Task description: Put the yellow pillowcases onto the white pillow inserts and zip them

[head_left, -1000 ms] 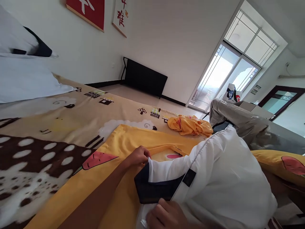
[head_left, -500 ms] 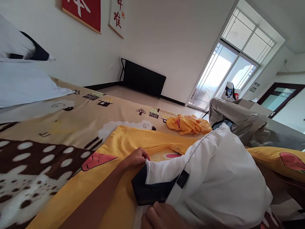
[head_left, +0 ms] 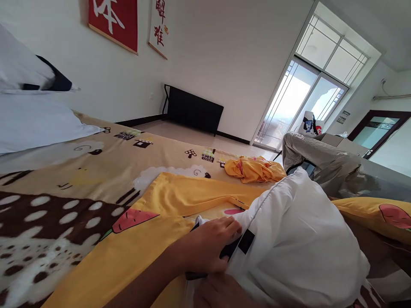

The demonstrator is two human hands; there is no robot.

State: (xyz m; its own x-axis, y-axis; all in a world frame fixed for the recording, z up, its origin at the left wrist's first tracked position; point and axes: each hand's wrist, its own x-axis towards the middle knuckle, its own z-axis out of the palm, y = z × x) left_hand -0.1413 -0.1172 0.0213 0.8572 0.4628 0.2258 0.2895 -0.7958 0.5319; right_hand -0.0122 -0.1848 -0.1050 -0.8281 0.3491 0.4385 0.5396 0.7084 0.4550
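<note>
A plump white pillow (head_left: 298, 239) with a piped seam, a small black tag and a dark navy end panel lies in front of me on the right. My left hand (head_left: 213, 241) reaches across that navy end, its fingers bent over the fabric, closed on the pillow's edge and covering most of the panel. Just below it, my right hand (head_left: 218, 291) is closed on the pillow's near edge, partly cut off by the frame's bottom. Under the pillow's left end spreads a yellow cloth (head_left: 128, 252) with a carrot print.
A crumpled yellow cloth (head_left: 257, 169) rests on the patterned blanket (head_left: 173, 145). White pillows (head_left: 38, 124) are stacked at left. To the right are a yellow printed pillow (head_left: 362, 207) and furniture under a plastic cover (head_left: 324, 158). A black folded panel (head_left: 194, 109) leans against the far wall.
My left hand has moved right from the pillow's far corner onto its navy end, close to my right hand. The right hand stays at the near edge. The view has shifted slightly.
</note>
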